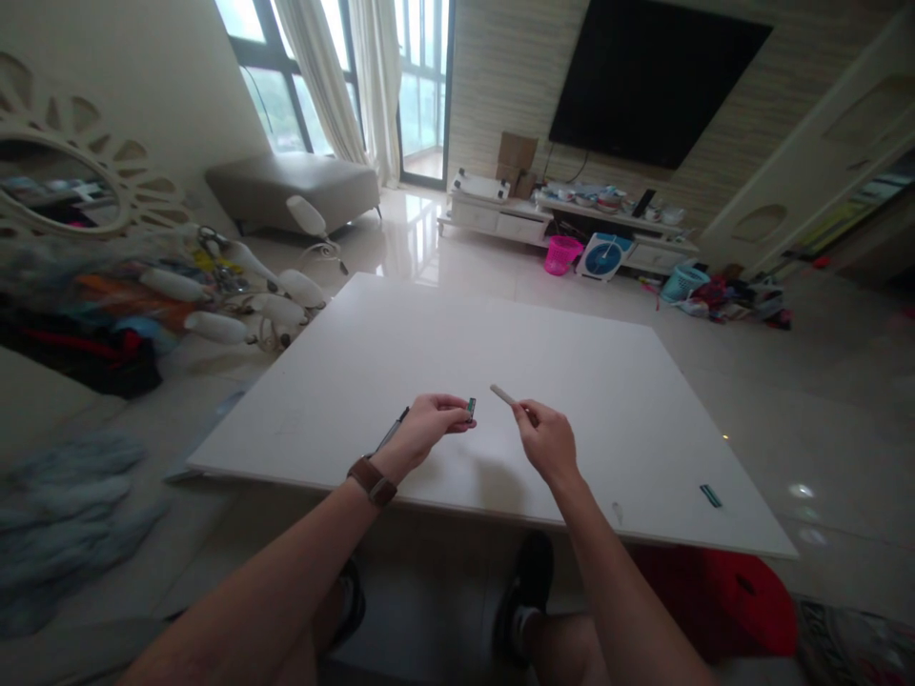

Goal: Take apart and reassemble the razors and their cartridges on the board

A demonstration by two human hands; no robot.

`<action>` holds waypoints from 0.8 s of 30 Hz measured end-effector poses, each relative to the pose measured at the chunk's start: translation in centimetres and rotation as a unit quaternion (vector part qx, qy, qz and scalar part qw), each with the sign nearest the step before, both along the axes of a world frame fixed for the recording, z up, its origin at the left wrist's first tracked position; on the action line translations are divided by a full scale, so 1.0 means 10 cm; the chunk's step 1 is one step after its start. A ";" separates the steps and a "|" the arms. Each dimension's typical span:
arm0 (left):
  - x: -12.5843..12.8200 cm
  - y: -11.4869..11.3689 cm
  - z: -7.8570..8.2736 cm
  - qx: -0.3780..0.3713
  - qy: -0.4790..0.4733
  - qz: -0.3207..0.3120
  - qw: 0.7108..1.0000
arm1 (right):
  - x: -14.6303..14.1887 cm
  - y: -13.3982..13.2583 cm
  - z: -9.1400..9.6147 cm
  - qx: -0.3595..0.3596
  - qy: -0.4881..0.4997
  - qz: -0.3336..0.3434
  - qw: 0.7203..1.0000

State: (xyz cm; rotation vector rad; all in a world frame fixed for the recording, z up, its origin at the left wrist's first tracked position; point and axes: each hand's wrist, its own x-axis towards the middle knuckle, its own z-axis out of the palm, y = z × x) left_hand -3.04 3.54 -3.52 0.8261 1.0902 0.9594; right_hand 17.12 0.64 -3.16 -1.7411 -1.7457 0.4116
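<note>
My left hand (436,426) is closed, pinching a small flat green-and-dark piece (471,409) upright between thumb and fingers, above the white table top. A brown strap (372,481) is round my left wrist. My right hand (547,438) is closed round a thin, flat, pale stick (502,393), whose free end points up and left toward the green piece. A gap separates the two. Another small green-and-dark strip (710,495) lies near the table's right corner. What exactly the green pieces are is too small to tell.
Under both hands is the white table (343,381). A small clear piece (617,513) lies at its near edge. A white lamp with several shades (278,310) stands at the left. Below the right side is a red round stool-like object (750,605).
</note>
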 end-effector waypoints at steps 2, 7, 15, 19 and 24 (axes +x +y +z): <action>0.00 0.00 0.01 -0.002 0.000 0.000 1.000 | 0.01 0.00 -0.01 0.001 0.022 0.029 0.999; -0.01 0.01 0.01 0.005 0.012 0.000 1.000 | 0.00 0.01 -0.02 -0.027 -0.008 0.050 0.998; 0.00 0.00 0.03 0.010 0.012 -0.023 1.000 | 0.01 -0.01 0.01 -0.027 0.034 0.093 0.995; 0.01 0.00 0.02 0.014 0.020 -0.007 1.000 | 0.01 -0.01 0.03 0.010 -0.016 -0.012 1.000; 0.02 0.01 -0.01 0.021 0.024 -0.017 0.999 | 0.01 -0.01 0.02 -0.019 0.011 0.071 0.997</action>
